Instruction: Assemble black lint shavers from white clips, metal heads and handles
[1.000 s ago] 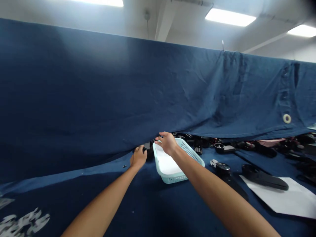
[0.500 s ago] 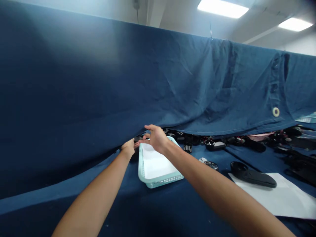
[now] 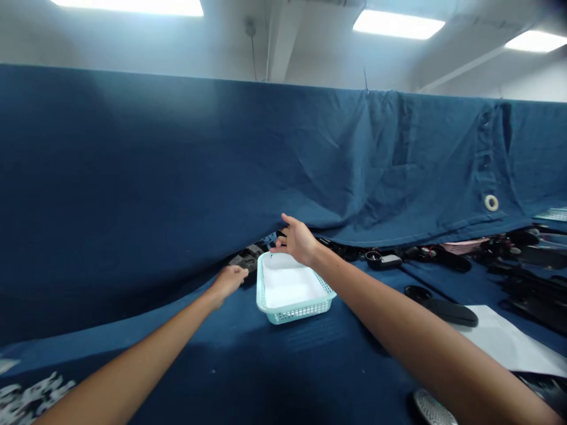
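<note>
My left hand [image 3: 229, 280] is closed, its fingertips at the near edge of a dark grey blocky part [image 3: 246, 258] that lies partly under the hanging blue cloth [image 3: 212, 177]. What it grips, if anything, is hidden. My right hand [image 3: 299, 242] hovers over the far side of a pale turquoise basket [image 3: 296, 313], thumb raised and fingers apart, with nothing visible in it. White paper [image 3: 290, 286] lines the basket, which stands on the blue-covered table [image 3: 248, 354] to the right of my left hand.
The cloth hangs low across the table's back. To the right lie a black long-handled piece [image 3: 452, 311] on a white sheet [image 3: 509, 342], a black and grey piece [image 3: 383, 260] and a pink basket [image 3: 463, 247]. A perforated round head [image 3: 434, 408] sits near the front.
My view has tilted up a little. My hands have moved apart, the left one drawing back toward me and the right one shifting right, and the grey blocky part now shows between them.
</note>
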`<state>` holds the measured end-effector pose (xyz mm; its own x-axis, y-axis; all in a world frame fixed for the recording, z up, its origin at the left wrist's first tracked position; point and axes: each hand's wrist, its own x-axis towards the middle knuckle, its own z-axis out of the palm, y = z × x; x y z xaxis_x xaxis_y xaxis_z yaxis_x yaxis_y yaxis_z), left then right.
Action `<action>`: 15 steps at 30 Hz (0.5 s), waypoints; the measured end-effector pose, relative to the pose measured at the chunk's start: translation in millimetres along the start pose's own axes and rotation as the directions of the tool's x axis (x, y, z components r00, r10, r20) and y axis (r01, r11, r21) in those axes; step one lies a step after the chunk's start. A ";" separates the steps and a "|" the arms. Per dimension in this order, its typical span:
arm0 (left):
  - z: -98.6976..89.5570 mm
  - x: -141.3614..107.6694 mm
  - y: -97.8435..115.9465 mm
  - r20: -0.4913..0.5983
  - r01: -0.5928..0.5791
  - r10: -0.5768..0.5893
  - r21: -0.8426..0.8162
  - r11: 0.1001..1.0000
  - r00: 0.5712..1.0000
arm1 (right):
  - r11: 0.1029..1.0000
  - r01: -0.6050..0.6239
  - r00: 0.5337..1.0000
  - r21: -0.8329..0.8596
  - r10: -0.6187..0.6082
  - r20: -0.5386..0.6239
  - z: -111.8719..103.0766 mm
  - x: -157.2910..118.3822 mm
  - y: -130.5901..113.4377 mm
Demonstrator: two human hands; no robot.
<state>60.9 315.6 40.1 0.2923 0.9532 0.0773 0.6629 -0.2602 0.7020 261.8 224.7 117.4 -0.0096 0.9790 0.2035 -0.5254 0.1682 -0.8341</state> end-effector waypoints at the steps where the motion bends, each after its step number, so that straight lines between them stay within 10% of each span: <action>1: -4.0 -17.9 -4.2 0.038 -0.022 0.021 0.035 0.999 0.999 | 1.000 -0.008 1.000 -0.011 0.008 -0.011 0.0 -2.5 0.5; 8: -47.4 -124.4 -16.0 0.169 -0.181 0.156 0.147 0.972 0.973 | 0.994 -0.052 0.992 -0.098 0.040 -0.117 9.0 -12.4 -6.2; 15: -88.5 -195.2 -46.0 -0.009 -0.092 0.100 0.329 0.940 0.995 | 0.903 -0.193 0.968 -0.384 0.111 -0.225 12.9 -29.1 6.9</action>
<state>-87.7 155.2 55.4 0.3514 0.9236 0.1533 0.8231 -0.3828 0.4196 247.5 195.8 112.3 0.1235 0.9923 -0.0110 -0.1464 0.0072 -0.9892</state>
